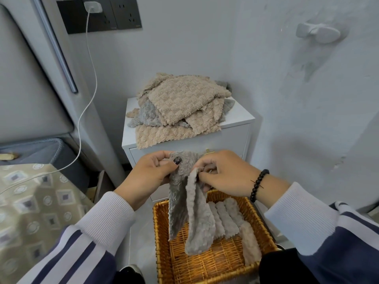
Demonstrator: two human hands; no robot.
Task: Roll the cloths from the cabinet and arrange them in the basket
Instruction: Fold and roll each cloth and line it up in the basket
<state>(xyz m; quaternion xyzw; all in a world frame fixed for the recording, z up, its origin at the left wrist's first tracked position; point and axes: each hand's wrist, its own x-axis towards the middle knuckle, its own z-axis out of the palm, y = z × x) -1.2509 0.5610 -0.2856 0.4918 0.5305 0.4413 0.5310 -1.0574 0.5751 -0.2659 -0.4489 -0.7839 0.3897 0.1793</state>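
A grey fluffy cloth [190, 203] hangs in the air over the wicker basket [162, 238]. My left hand [151, 173] pinches its top left edge and my right hand [223, 173] pinches a fold at its top right. Two limp ends dangle down into the basket. Several rolled cloths [229, 216], grey and beige, lie side by side along the basket's right half. A heap of unrolled beige and grey cloths [180, 107] sits on top of the white cabinet [238, 128] behind my hands.
The basket stands on the floor in front of the cabinet. A bed with a patterned cover [30, 201] is at the left. A white charging cable [90, 83] hangs from the wall socket [98, 15]. A white hook [317, 33] sticks out of the right wall.
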